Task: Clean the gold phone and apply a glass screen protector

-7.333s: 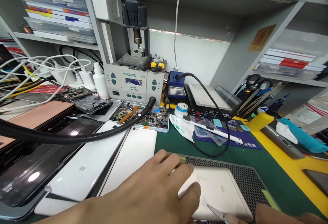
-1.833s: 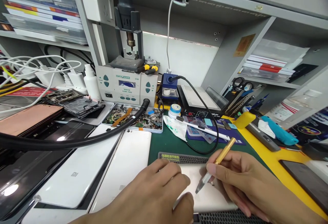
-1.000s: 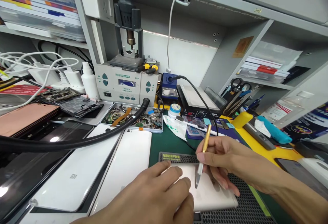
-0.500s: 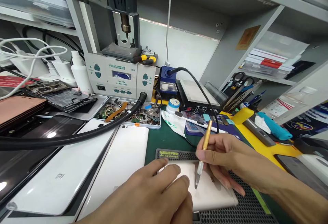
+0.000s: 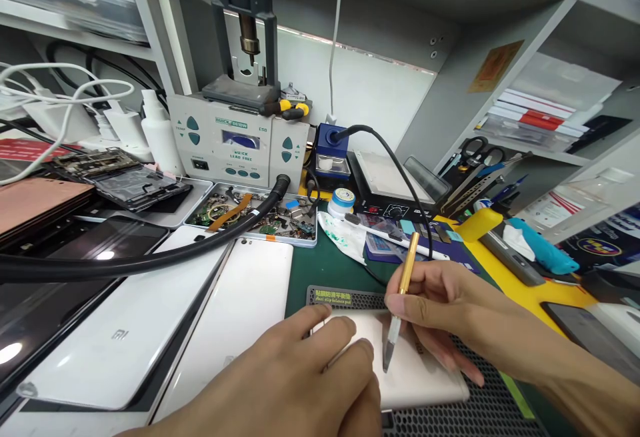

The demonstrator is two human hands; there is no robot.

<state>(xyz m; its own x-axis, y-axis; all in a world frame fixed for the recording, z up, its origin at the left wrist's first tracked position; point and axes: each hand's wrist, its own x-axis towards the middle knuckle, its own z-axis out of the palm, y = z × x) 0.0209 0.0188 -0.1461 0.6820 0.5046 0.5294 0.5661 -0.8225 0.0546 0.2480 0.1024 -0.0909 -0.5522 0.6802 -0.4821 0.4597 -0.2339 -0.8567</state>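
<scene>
A pale phone point(image 5: 425, 387) lies flat on a dark perforated balance pad point(image 5: 430, 423), with a small logo on its upturned face. My left hand point(image 5: 310, 370) lies over the phone's left end, its fingers bent onto the surface and edge. The thumb is hidden beneath the hand. In my right hand point(image 5: 435, 310) a gold-handled craft knife point(image 5: 409, 267) is pinched between thumb and fingers. Its blade points down, with the tip at or just above the phone's face; contact is unclear. The other right fingers rest along the phone's far right side.
White phones point(image 5: 260, 277) lie to the left, crossed by a thick black hose point(image 5: 210, 247). Behind stand a parts tray point(image 5: 305, 240), a hot air station point(image 5: 235, 140) and a flux jar point(image 5: 343, 203). A thin black cable point(image 5: 400, 177) arches near my right hand.
The whole scene has shifted slightly in view, as the camera moved. Both hands keep nearly the same pose; the knife stays in my right hand, its blade tip over the phone.
</scene>
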